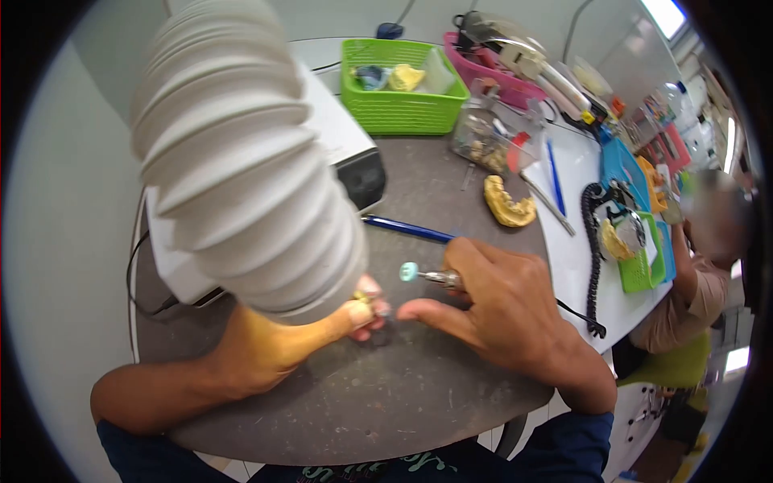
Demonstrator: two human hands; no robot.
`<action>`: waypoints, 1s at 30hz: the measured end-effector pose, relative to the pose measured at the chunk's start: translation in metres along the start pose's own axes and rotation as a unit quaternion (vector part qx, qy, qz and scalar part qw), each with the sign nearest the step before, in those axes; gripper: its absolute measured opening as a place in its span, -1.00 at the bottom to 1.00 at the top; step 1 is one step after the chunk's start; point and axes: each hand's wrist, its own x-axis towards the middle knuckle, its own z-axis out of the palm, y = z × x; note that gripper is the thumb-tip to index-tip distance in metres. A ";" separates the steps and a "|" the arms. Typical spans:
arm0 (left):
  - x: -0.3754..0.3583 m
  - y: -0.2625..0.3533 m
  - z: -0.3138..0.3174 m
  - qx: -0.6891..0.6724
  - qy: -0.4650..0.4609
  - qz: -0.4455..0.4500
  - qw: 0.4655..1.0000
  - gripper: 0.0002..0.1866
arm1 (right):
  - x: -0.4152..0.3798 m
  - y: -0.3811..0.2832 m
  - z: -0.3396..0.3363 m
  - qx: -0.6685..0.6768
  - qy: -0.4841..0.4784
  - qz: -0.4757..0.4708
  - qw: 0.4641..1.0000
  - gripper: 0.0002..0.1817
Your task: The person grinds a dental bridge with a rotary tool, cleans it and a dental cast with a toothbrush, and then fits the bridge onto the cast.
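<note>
My right hand (509,310) is closed round a metal rotary handpiece (443,278), its thumb stretched out below the tool. A round mint-green polishing bit (409,272) sits on the handpiece's thin shank and points left. My left hand (278,342) pinches a small yellowish piece (364,299) between thumb and fingertips, just left of the bit and apart from it. The mouth of a wide white corrugated hose (241,161) hangs right over my left hand and hides part of its fingers. What the small piece is, I cannot tell.
Behind the hands lie a blue pen (409,229) and a yellow dental arch model (509,203). A white box (342,133) stands beside the hose. Farther back are a green basket (403,113), a pink basket (515,90) and a clear container (483,141). Another person (688,302) sits at the right.
</note>
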 end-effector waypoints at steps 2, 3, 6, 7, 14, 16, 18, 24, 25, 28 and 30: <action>-0.002 0.000 -0.001 0.054 0.055 0.011 0.997 -0.78 | -0.004 0.001 0.000 0.043 -0.026 0.032 0.998 -0.55; -0.002 0.001 0.001 0.051 0.068 0.023 0.996 -0.78 | -0.006 0.002 -0.003 0.045 -0.062 0.045 0.996 -0.65; -0.002 -0.001 -0.001 0.080 0.079 0.010 0.994 -0.77 | -0.017 0.008 0.000 0.023 -0.052 0.054 0.997 -0.69; -0.001 0.001 -0.001 0.121 0.060 0.013 0.991 -0.75 | -0.021 0.012 0.002 0.005 -0.045 0.036 0.998 -0.74; 0.001 -0.001 -0.002 0.137 0.032 0.048 0.989 -0.73 | -0.027 0.012 0.002 -0.057 0.014 -0.024 0.998 -0.73; 0.002 0.001 -0.002 0.130 0.029 0.047 0.990 -0.74 | -0.027 0.012 0.004 -0.072 0.020 -0.031 0.997 -0.71; 0.002 0.003 -0.002 0.124 0.025 0.044 0.991 -0.74 | -0.026 0.013 0.005 -0.087 0.027 -0.037 0.995 -0.68; 0.002 0.005 0.000 0.132 0.021 0.035 0.990 -0.74 | -0.024 0.018 0.006 -0.127 0.041 -0.076 0.988 -0.63; 0.002 0.002 0.001 0.098 0.045 0.041 0.993 -0.79 | -0.023 0.019 0.005 -0.112 0.040 -0.069 0.990 -0.64; 0.002 0.000 0.002 0.061 0.069 0.046 0.995 -0.82 | -0.022 0.018 0.004 -0.092 0.037 -0.060 0.993 -0.64; 0.002 0.001 0.002 0.057 0.068 0.044 0.995 -0.82 | -0.022 0.019 0.004 -0.088 0.034 -0.057 0.994 -0.64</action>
